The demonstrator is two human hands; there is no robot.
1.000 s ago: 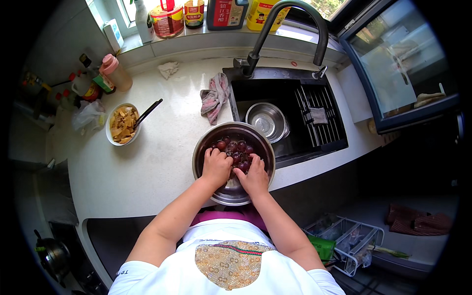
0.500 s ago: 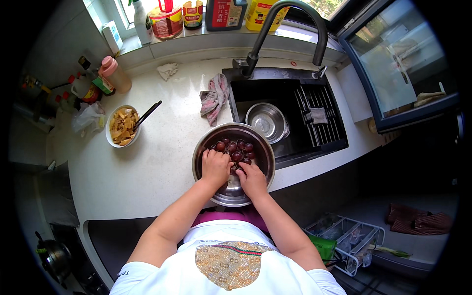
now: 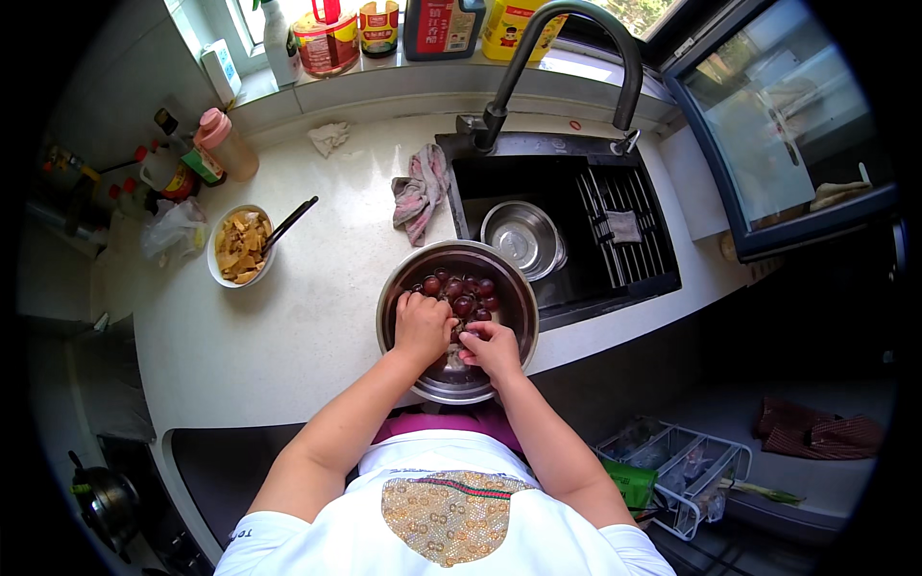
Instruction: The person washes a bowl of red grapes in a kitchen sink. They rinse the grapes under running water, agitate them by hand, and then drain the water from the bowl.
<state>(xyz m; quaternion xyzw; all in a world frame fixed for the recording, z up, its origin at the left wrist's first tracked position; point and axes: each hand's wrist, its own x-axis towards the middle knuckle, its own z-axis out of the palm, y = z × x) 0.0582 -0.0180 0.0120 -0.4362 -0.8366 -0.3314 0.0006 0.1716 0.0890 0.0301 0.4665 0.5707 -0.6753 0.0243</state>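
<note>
grapes (image 3: 463,306) | toward far side of bowl (image 3: 520,293) | pointing, long axis: unclear

From the metal bowl (image 3: 517,298), a wide lane of tabletop (image 3: 303,317) is lying open at nine o'clock; the white bowl (image 3: 220,273) and its dark utensil (image 3: 290,220) are blocking ten. A crumpled cloth (image 3: 420,192) is guarding half past eleven! The tap (image 3: 630,82) is arching over one, and the hands (image 3: 423,328) are crowding the middle.
</note>
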